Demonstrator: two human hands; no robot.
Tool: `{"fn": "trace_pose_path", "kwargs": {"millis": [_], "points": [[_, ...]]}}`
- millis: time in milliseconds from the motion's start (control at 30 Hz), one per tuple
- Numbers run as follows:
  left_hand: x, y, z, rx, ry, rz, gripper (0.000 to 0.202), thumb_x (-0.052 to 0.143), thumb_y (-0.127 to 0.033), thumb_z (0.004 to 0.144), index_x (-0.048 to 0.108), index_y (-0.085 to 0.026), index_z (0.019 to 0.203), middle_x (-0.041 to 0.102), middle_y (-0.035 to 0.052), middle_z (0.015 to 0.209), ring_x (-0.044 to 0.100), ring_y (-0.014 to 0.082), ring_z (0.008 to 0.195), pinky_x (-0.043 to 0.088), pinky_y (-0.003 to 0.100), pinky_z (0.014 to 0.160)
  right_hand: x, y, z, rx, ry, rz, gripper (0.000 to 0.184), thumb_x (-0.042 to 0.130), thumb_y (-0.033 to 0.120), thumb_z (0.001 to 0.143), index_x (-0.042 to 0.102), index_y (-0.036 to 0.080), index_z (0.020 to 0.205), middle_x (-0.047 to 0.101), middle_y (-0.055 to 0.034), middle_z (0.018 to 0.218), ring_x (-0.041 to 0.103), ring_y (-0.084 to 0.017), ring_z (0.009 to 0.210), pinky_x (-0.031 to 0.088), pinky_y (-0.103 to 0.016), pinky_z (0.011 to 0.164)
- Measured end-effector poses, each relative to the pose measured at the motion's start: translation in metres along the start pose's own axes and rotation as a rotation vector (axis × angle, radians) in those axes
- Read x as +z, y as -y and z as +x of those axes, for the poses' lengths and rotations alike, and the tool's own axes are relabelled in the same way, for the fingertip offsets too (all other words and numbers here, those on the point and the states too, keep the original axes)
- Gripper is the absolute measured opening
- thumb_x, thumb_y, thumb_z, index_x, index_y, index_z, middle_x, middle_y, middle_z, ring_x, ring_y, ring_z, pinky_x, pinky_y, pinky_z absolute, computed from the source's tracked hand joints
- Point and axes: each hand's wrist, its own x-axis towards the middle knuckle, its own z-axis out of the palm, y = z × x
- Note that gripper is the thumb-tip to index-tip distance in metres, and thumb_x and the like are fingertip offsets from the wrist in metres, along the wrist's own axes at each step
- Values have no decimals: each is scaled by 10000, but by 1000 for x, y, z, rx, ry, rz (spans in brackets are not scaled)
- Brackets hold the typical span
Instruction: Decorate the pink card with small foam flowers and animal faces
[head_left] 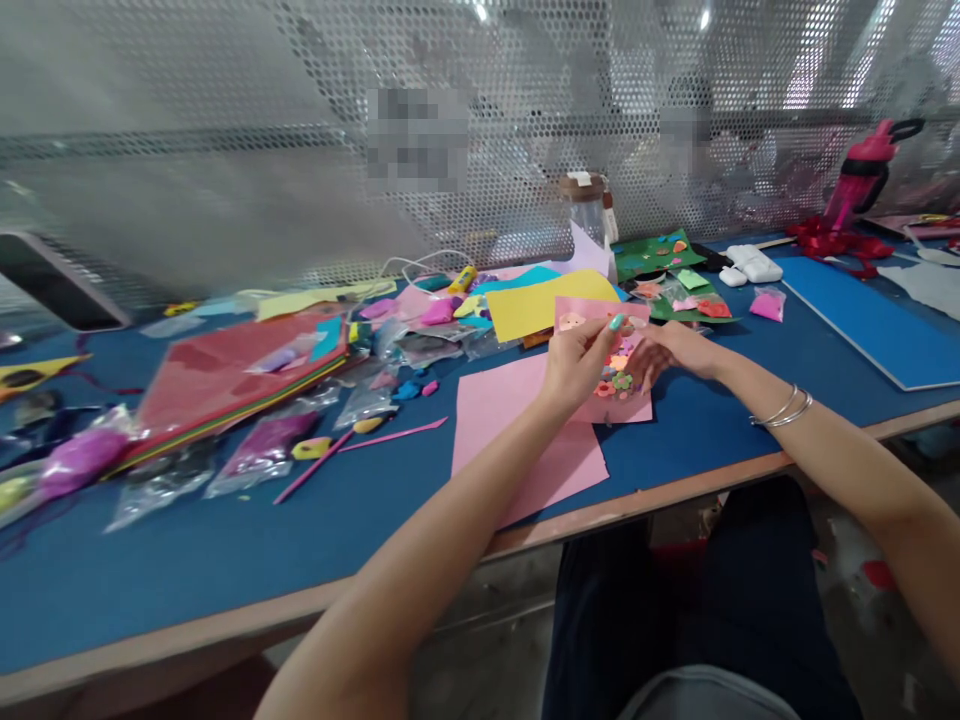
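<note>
My left hand (574,365) is over a small pink sheet (640,408) decorated with small colourful flower shapes (621,380). Its thumb and fingers are pinched together; a teal spot shows at the tips, and I cannot make out what they hold. My right hand (675,350) hangs over the sheet's right side, fingers bent down and apart beside the flowers, with nothing visible in them. A larger plain pink sheet (525,450) lies partly under the decorated one and my left forearm.
Left lie a red folder stack (217,370), bags of purple clay (266,450) and pink sticks (315,468). Behind are a yellow sheet (544,305), a lidded jar (585,210) and green sheets (652,255). A blue board (870,320) and pink bottle (862,180) stand right.
</note>
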Motion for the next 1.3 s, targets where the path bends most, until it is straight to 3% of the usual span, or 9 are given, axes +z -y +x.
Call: {"fn": "trace_pose_path", "kwargs": {"millis": [100,200,300,433,700,867,1000,1167,1300], "points": [[4,-6,-1,-121,143,-190,502,365,-515,821,614,-105,968,559,9,466,558,126,472,416,209,423,10,-1,-1,-75,111,-5,396,578,506,685,635,114,686,656,-75,641,622,-140,546,513,-268,563],[4,-9,-3,-208,279,-304,575,256,-528,850,541,-94,1095,538,2,435,536,124,412,424,220,403,15,0,-1,-135,99,10,335,611,443,683,616,107,690,654,-61,641,626,-129,564,513,-248,573],[3,-8,-4,-118,262,-337,557,238,-520,856,527,-128,1127,658,64,754,619,150,671,509,268,629,13,1,1,-121,16,97,305,578,400,729,590,101,667,632,-44,572,599,-113,493,501,-233,499],[4,-4,-6,1,271,-278,550,563,-436,733,462,-151,1194,578,92,1106,598,192,890,485,308,803,6,0,3,-140,-113,147,205,575,297,750,565,112,663,562,15,482,519,-72,383,440,-189,373],[-6,-5,-5,155,152,166,302,482,-344,789,643,-102,874,631,39,611,536,103,528,399,191,496,4,1,0,-138,-150,-156,339,504,401,796,548,124,606,483,23,368,429,-71,288,343,-192,292],[-10,-9,-3,187,112,272,354,445,-337,793,555,-117,539,553,7,460,447,63,420,318,163,426,3,-3,1,-136,-77,-144,438,451,546,765,523,129,655,510,6,432,483,-92,353,388,-209,338],[-9,-13,-3,53,197,186,409,445,-358,780,434,-132,439,414,-39,354,348,40,352,238,155,370,5,-5,0,-193,69,-212,370,548,465,736,539,135,904,524,40,476,498,-89,375,413,-215,388],[-4,-5,-1,-93,220,58,513,326,-478,822,387,-149,432,385,-36,337,344,44,304,244,163,330,3,1,-3,-267,-30,-335,264,565,342,752,530,120,612,529,17,490,503,-72,400,410,-211,439],[-6,4,3,-178,186,-121,522,329,-552,803,390,-158,466,414,-26,367,379,56,318,286,173,335,-5,6,-5,-265,-49,-278,288,528,307,784,508,118,567,554,9,490,528,-71,388,409,-198,435]]}}
